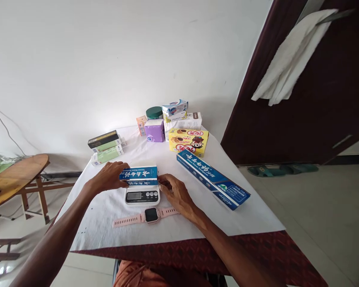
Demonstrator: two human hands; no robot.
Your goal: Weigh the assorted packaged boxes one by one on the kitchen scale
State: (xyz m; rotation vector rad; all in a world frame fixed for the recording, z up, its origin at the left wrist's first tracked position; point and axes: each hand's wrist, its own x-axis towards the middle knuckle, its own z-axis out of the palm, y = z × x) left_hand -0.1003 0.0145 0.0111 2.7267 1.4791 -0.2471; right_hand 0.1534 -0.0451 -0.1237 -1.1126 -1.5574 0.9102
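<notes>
A short blue toothpaste box (139,174) lies across the top of a small white digital scale (142,195). My left hand (110,175) grips the box's left end with curled fingers. My right hand (175,193) touches its right end, fingers bent around the box's edge. A pink smartwatch (146,215) lies flat on the white cloth just in front of the scale, between my forearms.
A long blue toothpaste box (212,178) lies to the right. Behind stand a yellow snack box (188,141), a purple box (154,130), a green-lidded jar (154,112) and stacked cartons (106,146). A wooden table (14,171) is left, a dark door (317,99) right.
</notes>
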